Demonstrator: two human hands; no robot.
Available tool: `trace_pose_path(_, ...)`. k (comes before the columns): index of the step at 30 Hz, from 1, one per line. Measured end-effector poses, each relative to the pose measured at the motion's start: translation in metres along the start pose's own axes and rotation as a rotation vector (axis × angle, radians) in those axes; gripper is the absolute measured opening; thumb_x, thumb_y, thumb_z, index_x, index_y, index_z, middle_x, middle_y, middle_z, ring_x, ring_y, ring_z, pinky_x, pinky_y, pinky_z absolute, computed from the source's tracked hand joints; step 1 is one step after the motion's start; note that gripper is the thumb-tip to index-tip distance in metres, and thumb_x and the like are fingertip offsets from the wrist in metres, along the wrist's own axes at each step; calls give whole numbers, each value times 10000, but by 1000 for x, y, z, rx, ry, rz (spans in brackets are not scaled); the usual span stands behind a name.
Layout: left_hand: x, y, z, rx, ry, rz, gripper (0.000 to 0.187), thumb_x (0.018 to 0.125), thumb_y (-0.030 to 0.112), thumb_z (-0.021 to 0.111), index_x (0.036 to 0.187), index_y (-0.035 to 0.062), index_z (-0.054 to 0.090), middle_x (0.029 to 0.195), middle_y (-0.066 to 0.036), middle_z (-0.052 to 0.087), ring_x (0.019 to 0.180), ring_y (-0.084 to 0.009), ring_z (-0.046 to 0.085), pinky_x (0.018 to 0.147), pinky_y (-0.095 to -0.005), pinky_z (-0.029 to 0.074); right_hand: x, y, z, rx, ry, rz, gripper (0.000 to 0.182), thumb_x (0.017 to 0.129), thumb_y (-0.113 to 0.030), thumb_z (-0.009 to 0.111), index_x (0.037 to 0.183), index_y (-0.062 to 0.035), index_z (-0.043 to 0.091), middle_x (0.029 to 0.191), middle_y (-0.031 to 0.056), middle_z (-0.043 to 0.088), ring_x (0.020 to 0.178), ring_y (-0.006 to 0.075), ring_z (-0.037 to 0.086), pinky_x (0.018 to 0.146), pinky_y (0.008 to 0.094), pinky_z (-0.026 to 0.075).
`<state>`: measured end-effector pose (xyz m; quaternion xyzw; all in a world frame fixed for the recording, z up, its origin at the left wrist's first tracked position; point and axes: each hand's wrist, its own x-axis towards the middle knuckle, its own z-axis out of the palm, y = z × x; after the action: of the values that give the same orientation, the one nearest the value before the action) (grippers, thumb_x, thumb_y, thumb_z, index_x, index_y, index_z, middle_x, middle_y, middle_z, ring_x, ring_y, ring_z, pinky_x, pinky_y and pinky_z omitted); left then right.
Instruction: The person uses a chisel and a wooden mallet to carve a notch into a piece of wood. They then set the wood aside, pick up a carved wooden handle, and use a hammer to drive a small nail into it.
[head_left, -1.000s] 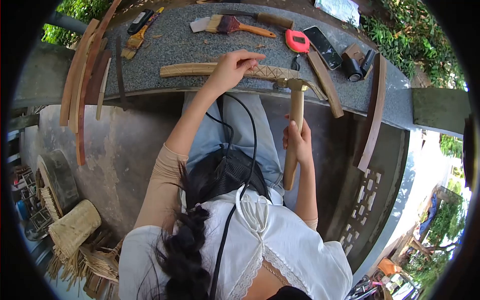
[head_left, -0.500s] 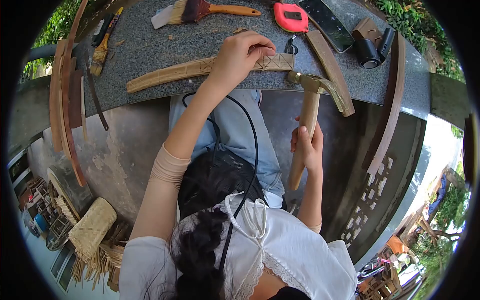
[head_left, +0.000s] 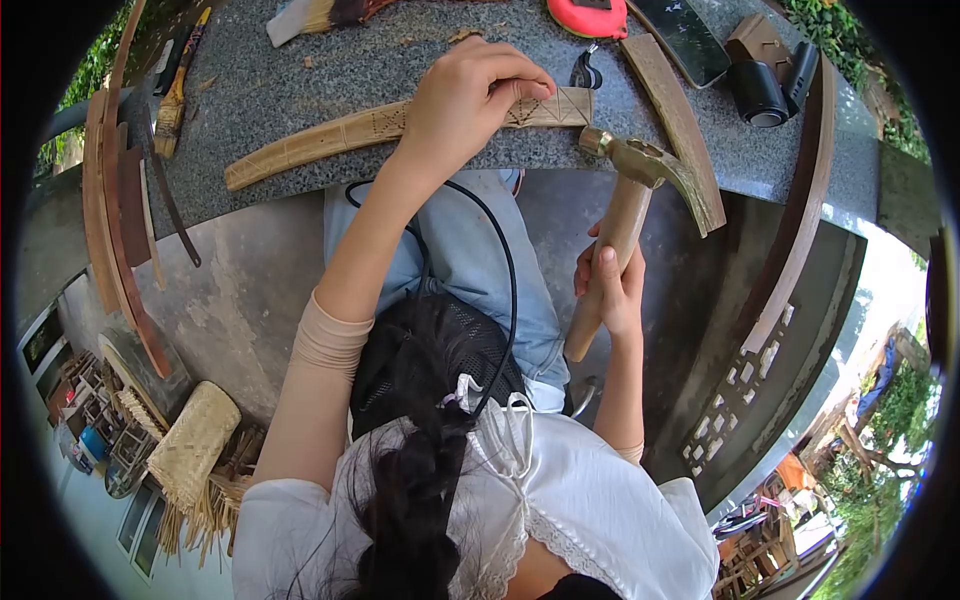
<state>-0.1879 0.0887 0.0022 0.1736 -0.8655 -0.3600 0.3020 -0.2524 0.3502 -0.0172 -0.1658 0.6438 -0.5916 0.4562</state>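
Note:
A hammer (head_left: 624,220) with a brass-coloured head and wooden handle is in my right hand (head_left: 612,283), which grips it around the middle of the handle. Its head is just off the table edge, near the right end of a curved wooden strip (head_left: 320,143) with pencilled lines and crosses. Over that strip is my left hand (head_left: 468,100), thumb and forefinger pinched close above the marked part. Whatever lies between those fingertips is too small to make out. A small black hook-shaped piece (head_left: 586,72) lies behind the strip's right end.
On the stone table are a wide paintbrush (head_left: 345,10), a red tape measure (head_left: 590,18), a phone (head_left: 682,40), a wooden piece (head_left: 672,125) and a black cylindrical device (head_left: 757,95). Wooden strips (head_left: 110,220) overhang the left edge; another long strip (head_left: 790,210) overhangs the right.
The view has shifted, so the tabletop things sit higher in it. The hammer has tilted a little more to the right. My left hand keeps its pinch above the strip.

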Motion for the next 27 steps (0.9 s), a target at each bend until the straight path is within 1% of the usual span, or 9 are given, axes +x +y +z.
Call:
trace_pose_path(8,-3,0,2,6,35,27,71,759,179,689,790,124,722,742,17,662,711,-179,554,660,-323,475,0,0,0,6,12,0,424,935,-374,524,1096,13,460,617,32,491,502,98,472,475,238,385)
trace_pose_path(11,-3,-2,1,23,19,22,78,754,196,696,794,136,726,737,18,660,717,-176,560,663,-323,480,0,-1,0,-1,9,5,414,936,-369,524,1090,10,463,616,31,489,499,98,471,475,238,388)
trace_pose_path(13,-2,-3,0,47,-41,-44,86,753,224,699,795,155,729,741,19,661,724,-176,570,657,-326,486,0,-1,1,-5,15,7,406,938,-364,523,1087,9,464,614,30,488,496,98,469,474,237,388)
trace_pose_path(19,-5,-3,5,71,3,-44,109,760,270,685,790,175,729,746,41,662,736,-170,583,647,-332,494,-1,-1,2,-8,18,6,385,947,-350,513,1084,6,467,614,29,486,489,97,466,468,235,388)
trace_pose_path(27,-5,-3,5,73,15,-35,116,760,275,681,789,172,727,761,50,669,739,-168,584,653,-330,498,-1,-3,1,-5,17,12,395,950,-357,514,1092,8,467,621,29,489,492,96,468,467,235,388)
